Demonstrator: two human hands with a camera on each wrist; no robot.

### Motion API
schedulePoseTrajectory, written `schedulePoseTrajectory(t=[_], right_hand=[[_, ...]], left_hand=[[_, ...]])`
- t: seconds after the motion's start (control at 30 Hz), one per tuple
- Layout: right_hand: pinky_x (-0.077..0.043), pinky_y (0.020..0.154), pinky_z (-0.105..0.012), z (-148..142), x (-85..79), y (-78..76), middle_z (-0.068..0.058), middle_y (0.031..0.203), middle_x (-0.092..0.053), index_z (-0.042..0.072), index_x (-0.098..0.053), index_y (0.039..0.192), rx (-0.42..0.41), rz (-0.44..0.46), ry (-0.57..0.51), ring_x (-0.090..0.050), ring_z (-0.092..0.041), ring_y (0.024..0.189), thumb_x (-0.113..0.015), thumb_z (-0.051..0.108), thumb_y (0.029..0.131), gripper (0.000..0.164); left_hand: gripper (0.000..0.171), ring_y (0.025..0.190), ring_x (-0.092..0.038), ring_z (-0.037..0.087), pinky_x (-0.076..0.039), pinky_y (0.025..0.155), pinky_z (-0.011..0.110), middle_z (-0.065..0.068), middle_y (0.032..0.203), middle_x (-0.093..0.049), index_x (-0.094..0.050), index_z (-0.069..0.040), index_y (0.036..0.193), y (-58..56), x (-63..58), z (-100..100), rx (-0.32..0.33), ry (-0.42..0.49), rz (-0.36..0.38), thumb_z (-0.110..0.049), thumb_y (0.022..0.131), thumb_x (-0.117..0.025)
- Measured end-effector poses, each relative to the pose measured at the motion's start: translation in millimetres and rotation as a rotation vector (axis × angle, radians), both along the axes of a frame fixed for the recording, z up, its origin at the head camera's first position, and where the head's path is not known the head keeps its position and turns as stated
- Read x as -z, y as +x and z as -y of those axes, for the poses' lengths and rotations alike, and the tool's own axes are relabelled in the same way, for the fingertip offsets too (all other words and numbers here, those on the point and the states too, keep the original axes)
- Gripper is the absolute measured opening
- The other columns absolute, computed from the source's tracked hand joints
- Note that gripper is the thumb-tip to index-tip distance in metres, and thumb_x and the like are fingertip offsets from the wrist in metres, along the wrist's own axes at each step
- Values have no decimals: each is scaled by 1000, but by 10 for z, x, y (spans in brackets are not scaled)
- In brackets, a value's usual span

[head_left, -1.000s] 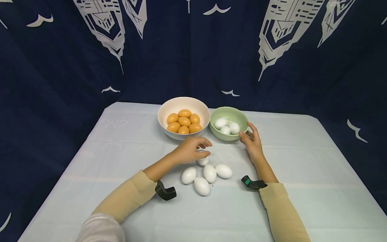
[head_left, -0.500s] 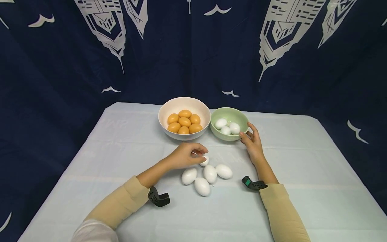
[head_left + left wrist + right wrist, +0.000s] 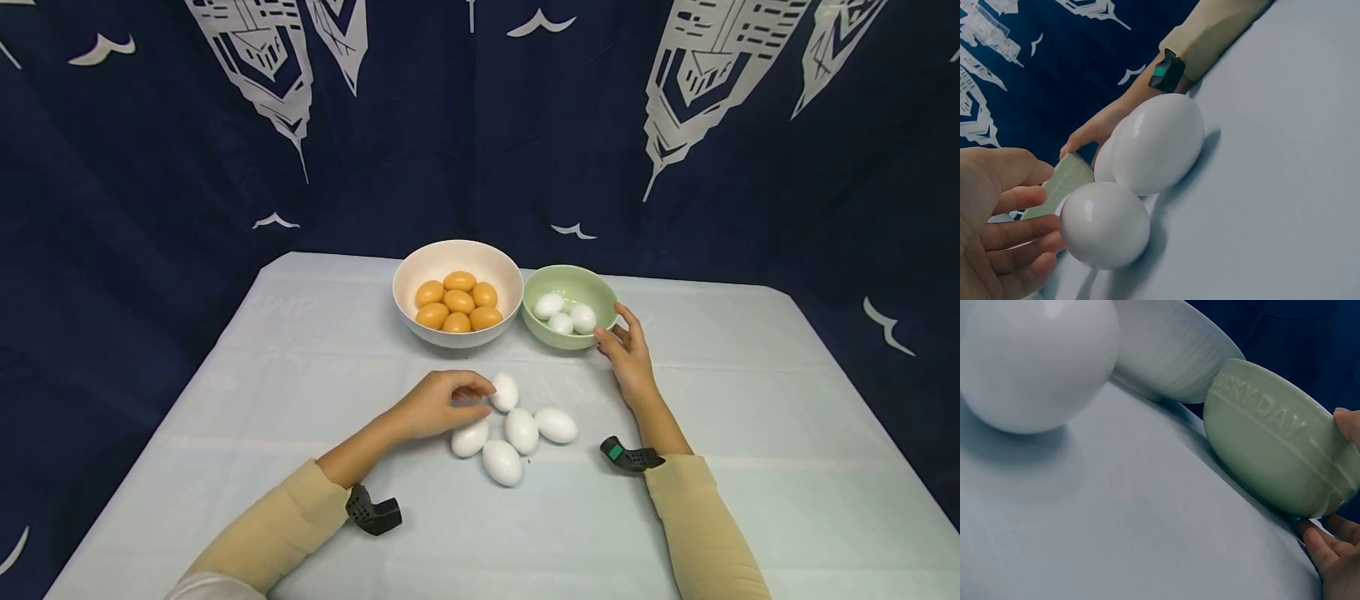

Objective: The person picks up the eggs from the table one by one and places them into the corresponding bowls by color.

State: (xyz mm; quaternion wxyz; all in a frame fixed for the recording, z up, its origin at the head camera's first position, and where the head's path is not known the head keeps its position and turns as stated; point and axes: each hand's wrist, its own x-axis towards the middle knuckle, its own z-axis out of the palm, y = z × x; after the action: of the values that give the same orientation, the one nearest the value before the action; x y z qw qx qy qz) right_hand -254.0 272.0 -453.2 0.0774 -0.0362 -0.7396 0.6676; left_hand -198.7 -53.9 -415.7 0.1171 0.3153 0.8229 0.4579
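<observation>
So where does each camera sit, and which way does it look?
Head: on the person's head, facing forward and down over the left hand, right hand, white eggs, green bowl and big bowl. Sleeves show too.
Left wrist: worn there, facing past the left fingers to white eggs; the right hand shows beyond.
Right wrist: worn there, facing the green bowl; right fingers show at the edge.
Shared: head and right wrist both see the two bowls.

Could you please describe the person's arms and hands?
The left hand and right hand are bare. The left sleeve and right sleeve are tan, with white fabric further up the left arm. The left wrist device and right wrist device are black and curved; the right shows a green patch.
</observation>
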Motion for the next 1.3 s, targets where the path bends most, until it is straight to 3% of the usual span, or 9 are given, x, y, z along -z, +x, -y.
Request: schedulePoseTrajectory(t=[0.53,0.73,1.3], right_hand=[[-45,88,-16,-9,3,-10,-23,150,-33,20,-22,156,3,-11,-15,-42,-31,131,-57,22,100,66],[-44,90,-18,-5,-1,-6,-21,151,-33,22,-21,156,-3,-3,-4,-43,-26,128,-57,24,100,67],[-43,91,-21,-11,-5,-6,-22,150,-33,19,-21,156,-13,-12,-15,-47,-16,120,-57,23,100,67]], left_hand=[[39,109,-61,20,-50,91,35,5,123,-63,-64,-7,123,119,148,153,22,-17,29,-26,90,-72],[42,110,-60,20,-50,92,37,5,124,-62,-62,-6,125,182,162,178,30,-3,37,-25,89,-73],[39,98,-59,13,-52,83,28,-2,109,-66,-65,-7,120,206,160,174,50,-16,20,-23,86,-75]])
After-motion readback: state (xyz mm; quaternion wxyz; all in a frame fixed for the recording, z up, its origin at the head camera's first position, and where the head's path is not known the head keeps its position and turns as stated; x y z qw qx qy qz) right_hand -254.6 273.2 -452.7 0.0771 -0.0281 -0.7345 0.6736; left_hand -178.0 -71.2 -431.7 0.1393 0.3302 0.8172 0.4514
